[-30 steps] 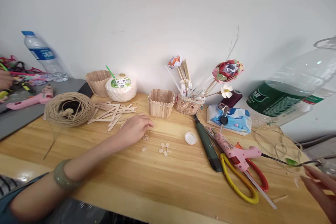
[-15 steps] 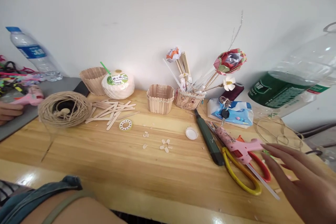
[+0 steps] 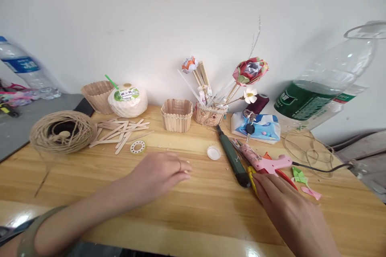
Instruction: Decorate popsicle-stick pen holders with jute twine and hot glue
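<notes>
Left hand (image 3: 165, 172): low over the pale wooden bench (image 3: 181, 227), between back and front edges; grip cannot be told. Right hand (image 3: 289, 204): over yellow-and-red-handled metal scissors (image 3: 251, 176), toward the bench's right edge; grip likewise unclear. Pink plastic glue gun (image 3: 275, 164): just beyond right fingers.

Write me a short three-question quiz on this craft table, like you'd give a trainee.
1. What stands between the white coconut and the flower holder?
A) a twine ball
B) a wooden-stick basket
C) a tissue pack
2. True or false: the left hand wears a ring.
3. Which tool's yellow handle shows beside the right hand?

Key: 1 B; 2 true; 3 the scissors.
</notes>
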Available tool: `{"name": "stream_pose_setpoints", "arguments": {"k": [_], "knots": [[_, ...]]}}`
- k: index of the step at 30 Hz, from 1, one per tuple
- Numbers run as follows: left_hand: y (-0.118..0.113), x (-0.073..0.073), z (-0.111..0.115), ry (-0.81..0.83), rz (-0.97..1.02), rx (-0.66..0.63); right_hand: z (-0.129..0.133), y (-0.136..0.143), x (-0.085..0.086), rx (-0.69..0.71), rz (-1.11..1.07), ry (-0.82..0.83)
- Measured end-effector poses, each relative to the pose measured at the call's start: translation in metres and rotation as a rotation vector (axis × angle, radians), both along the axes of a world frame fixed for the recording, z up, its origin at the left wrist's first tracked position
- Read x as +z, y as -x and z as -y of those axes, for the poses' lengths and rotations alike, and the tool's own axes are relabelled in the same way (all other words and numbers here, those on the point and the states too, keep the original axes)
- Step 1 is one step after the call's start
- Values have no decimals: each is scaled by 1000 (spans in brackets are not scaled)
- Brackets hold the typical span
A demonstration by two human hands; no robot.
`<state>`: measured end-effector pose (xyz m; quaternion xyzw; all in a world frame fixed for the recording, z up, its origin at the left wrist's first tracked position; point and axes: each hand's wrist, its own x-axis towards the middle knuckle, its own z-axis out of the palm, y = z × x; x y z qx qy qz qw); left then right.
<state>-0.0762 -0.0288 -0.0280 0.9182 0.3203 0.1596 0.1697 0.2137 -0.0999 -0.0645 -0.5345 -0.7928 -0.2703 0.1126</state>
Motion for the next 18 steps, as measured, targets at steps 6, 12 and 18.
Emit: {"name": "stream_pose_setpoints", "arguments": {"k": [6,12,18], "knots": [[7,-22,-35,190,-104,201,1,-5,-6,-143,93,-16],[5,-19,-36,202,-129,225,-16,-44,-5,-242,-124,121],[11,-18,-37,243,-121,231,-38,-80,-2,-84,-243,322]]}}
